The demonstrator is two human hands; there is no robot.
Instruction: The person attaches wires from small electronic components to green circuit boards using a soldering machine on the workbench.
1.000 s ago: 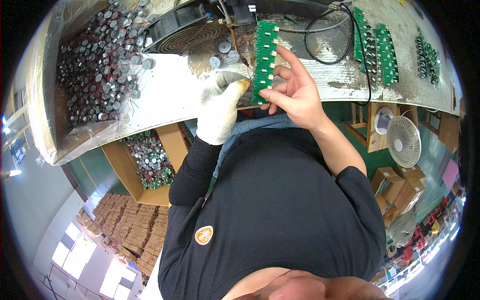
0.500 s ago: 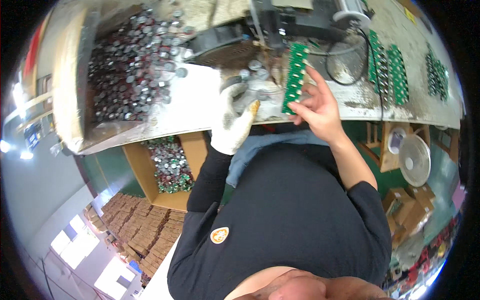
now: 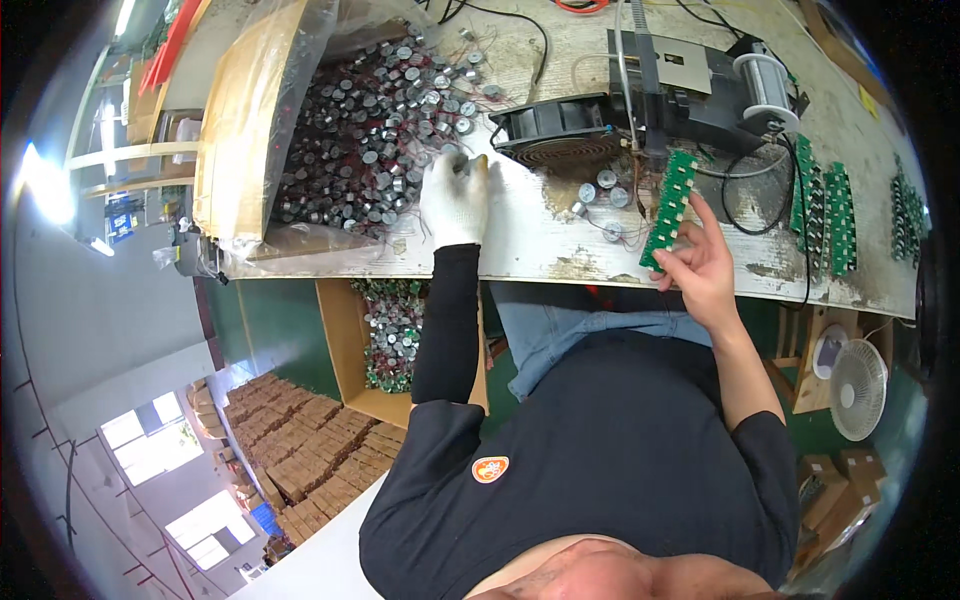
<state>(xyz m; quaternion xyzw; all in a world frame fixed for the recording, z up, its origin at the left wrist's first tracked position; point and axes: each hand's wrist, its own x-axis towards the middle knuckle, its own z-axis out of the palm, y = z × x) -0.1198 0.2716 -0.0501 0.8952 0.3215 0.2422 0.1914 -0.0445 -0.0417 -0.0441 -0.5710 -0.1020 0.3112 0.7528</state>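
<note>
My right hand [image 3: 702, 265], bare, grips a green circuit board strip [image 3: 668, 215] by its right edge, thumb at its lower end. The strip is tilted, with a row of pale parts along it, and is held over the table's front edge. My left hand [image 3: 454, 203], in a white glove, is at the right edge of a heap of small round metal motors [image 3: 372, 158] with thin red wires. Its fingers are curled together, and whatever is between them is hidden. A few loose motors [image 3: 606, 179] lie between my hands, left of the strip.
A black fan [image 3: 556, 125] and a dark machine with a solder wire spool [image 3: 762, 88] stand behind. More green boards [image 3: 843, 220] lie at the right. Below the table edge, a cardboard box [image 3: 347, 350] holds more small parts. A white fan [image 3: 858, 390] stands lower right.
My left hand has moved left, from beside the loose motors to the edge of the heap, and its fingers have closed. My right hand still holds the board strip. The view has shifted.
</note>
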